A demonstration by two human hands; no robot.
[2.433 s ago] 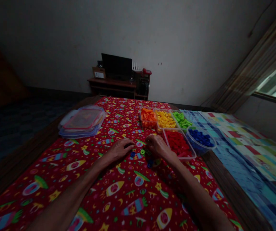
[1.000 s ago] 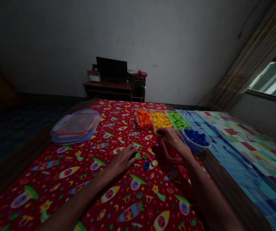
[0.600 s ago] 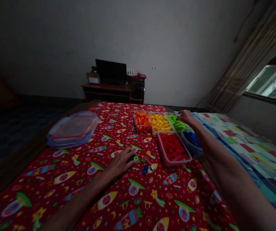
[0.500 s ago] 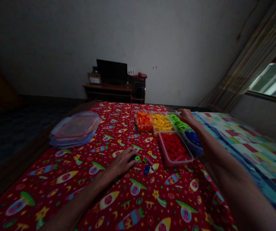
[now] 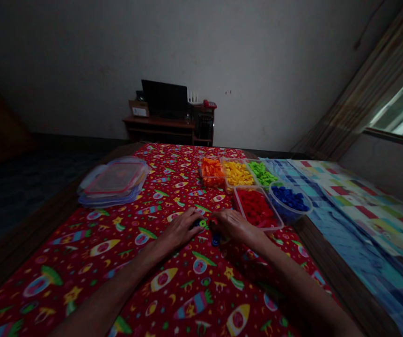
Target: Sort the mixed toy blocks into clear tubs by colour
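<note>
My left hand [image 5: 186, 223] rests on the red patterned cloth [image 5: 173, 304], its fingers closed round a small dark blue toy block [image 5: 198, 222]. A light green ring-shaped piece [image 5: 203, 223] shows at those fingertips. Just to the right, my right hand [image 5: 231, 223] reaches down to the cloth with bent fingers. Its fingertips are pressed together, and what they hold is hidden. Below them lies another blue toy block [image 5: 216, 240]. The hand covers other small pieces that lay here. Close behind the right hand stands a clear tub [image 5: 274, 228] of red blocks.
Behind the hands stand tubs of orange blocks [image 5: 212, 169], yellow blocks [image 5: 238, 174] and green blocks [image 5: 262, 173]. A round tub of blue blocks [image 5: 290, 198] is at the right. Stacked plastic lids [image 5: 115, 180] lie at the left. A monitor [image 5: 165, 98] stands by the wall.
My right hand has come from the green tub, back and left, down to the small pieces by my left hand. The left hand keeps its hold. The view has shifted slightly.
</note>
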